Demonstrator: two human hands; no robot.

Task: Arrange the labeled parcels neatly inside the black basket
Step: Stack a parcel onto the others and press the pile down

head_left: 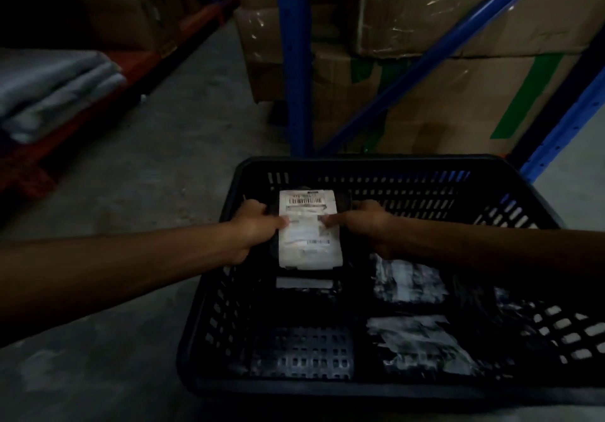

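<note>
A dark parcel [309, 230] with a white label [308, 228] facing up sits between both hands, held over the far left part of the black basket [360, 163]. The left hand [253, 230] has it by its left edge, fingers curled round the side and thumb pressed onto the label; the right hand [361, 222] grips the opposite edge the same way, thumb tip on the label's right side. Just below the held parcel, nearer the camera, another dark parcel [304, 282] lies in the basket with a pale strip showing. To the right of that, two more wrapped parcels lie on the basket floor, one [409, 285] under the right forearm and one [422, 343] nearer the near rim, both with pale, crumpled-looking tops that the dim light blurs. The basket's near left corner shows bare perforated floor [301, 351]. The basket rests on a grey concrete floor [163, 146]. Beyond the basket's far wall stands blue racking [294, 61] loaded with taped cardboard boxes [458, 87], and away to the basket's far left, folded grey bags [55, 94] lie stacked on a red pallet [29, 163].
</note>
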